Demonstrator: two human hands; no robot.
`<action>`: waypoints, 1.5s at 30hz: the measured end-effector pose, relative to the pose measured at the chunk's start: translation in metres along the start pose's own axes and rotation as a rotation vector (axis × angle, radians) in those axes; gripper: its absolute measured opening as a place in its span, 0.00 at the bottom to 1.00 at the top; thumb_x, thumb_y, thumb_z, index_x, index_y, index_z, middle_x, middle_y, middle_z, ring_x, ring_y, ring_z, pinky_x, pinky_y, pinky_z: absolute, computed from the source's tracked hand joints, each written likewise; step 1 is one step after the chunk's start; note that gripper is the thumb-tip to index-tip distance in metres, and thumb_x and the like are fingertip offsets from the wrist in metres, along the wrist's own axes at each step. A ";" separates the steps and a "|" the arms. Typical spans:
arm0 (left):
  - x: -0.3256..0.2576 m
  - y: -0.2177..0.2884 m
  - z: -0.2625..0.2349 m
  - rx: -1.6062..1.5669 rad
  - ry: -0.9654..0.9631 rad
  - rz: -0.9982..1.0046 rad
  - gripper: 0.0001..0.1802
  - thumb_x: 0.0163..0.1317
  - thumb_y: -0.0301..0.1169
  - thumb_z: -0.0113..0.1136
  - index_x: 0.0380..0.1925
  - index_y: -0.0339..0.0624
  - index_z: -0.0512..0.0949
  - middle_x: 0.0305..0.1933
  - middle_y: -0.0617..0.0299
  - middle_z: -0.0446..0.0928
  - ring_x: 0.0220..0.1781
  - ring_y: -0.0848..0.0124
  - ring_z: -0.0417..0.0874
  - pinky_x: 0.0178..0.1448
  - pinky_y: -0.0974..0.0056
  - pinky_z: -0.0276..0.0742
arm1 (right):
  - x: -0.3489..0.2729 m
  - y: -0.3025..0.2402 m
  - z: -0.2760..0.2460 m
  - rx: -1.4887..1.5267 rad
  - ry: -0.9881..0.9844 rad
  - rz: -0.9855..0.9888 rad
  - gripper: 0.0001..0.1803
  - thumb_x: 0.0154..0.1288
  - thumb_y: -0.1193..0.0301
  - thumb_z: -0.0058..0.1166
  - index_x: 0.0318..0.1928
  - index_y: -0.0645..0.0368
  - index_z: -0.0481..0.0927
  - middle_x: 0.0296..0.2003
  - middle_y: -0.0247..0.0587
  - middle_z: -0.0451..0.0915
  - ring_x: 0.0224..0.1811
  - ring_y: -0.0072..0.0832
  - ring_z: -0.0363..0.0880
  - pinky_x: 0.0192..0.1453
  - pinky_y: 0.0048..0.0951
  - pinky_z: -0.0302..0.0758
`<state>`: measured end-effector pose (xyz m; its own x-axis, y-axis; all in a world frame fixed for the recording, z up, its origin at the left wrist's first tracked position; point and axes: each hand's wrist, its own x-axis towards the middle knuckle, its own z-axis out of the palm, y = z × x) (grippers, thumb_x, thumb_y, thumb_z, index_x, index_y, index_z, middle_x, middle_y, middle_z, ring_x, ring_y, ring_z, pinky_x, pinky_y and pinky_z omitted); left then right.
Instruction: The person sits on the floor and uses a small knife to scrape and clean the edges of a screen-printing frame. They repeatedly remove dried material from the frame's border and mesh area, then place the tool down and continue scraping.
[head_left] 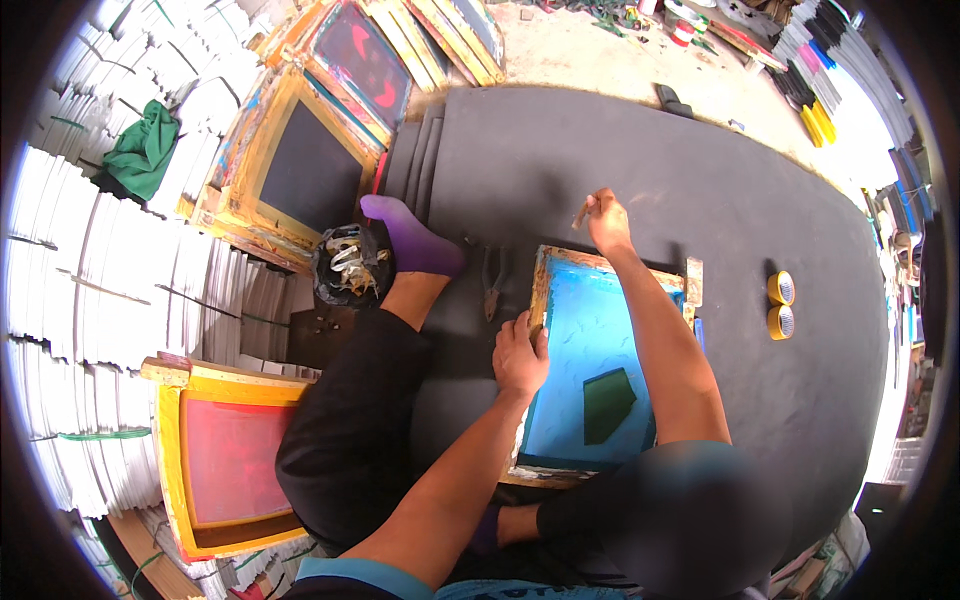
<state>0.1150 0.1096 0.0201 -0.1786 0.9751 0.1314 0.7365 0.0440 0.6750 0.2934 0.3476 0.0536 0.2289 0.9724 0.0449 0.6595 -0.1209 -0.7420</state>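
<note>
Screen (590, 335), blue, one; hands (521, 357) (609, 224), two

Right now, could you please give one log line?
left hand: on blue screen, left edge | right hand: pinching something small | pliers: beside screen

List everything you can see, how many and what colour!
Large mat: one, dark grey, centre
Rectangular wooden-framed mesh screen: one, blue, on the mat
Angular patch: one, dark green, on that screen
Metal pliers: one, dark, left of blue screen
Round items: two, yellow, mat's right
Wooden-framed mesh screen: one, yellow and pink, lower left
Leaning wooden-framed screens: several, mixed colours, upper left
Crumpled plastic bag: one, black, left of pliers
Bundled stacks: many, white, left side
Crumpled cloth: one, green, on those stacks
Distant clutter: plenty, mixed, far edges
Socked feet: two, purple, one beside bag
Left hand: one, bare, on blue screen
Right hand: one, bare, near its far edge
</note>
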 end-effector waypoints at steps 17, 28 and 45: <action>0.003 -0.015 -0.005 -0.153 0.008 -0.083 0.22 0.68 0.41 0.63 0.58 0.43 0.79 0.51 0.48 0.78 0.56 0.46 0.81 0.58 0.47 0.77 | -0.170 -0.009 0.016 0.262 -0.265 0.178 0.15 0.76 0.71 0.45 0.54 0.61 0.82 0.33 0.53 0.87 0.41 0.45 0.88 0.49 0.45 0.81; 0.054 -0.018 -0.022 0.124 -0.072 0.372 0.19 0.68 0.36 0.64 0.59 0.55 0.79 0.53 0.56 0.76 0.54 0.54 0.82 0.54 0.49 0.81 | -0.221 0.022 0.004 0.368 -0.139 0.180 0.10 0.76 0.72 0.52 0.50 0.62 0.83 0.30 0.40 0.83 0.25 0.25 0.77 0.32 0.32 0.76; 0.100 -0.001 -0.046 0.466 -0.448 0.610 0.12 0.71 0.41 0.62 0.48 0.51 0.76 0.50 0.56 0.73 0.55 0.53 0.81 0.56 0.46 0.77 | -0.215 0.025 -0.003 0.474 -0.147 0.271 0.12 0.72 0.71 0.56 0.52 0.61 0.83 0.39 0.54 0.88 0.46 0.46 0.88 0.53 0.42 0.81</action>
<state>0.0661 0.1966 0.0662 0.5316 0.8469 0.0094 0.8282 -0.5221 0.2035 0.2630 0.1348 0.0274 0.2202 0.9408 -0.2575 0.1896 -0.3003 -0.9348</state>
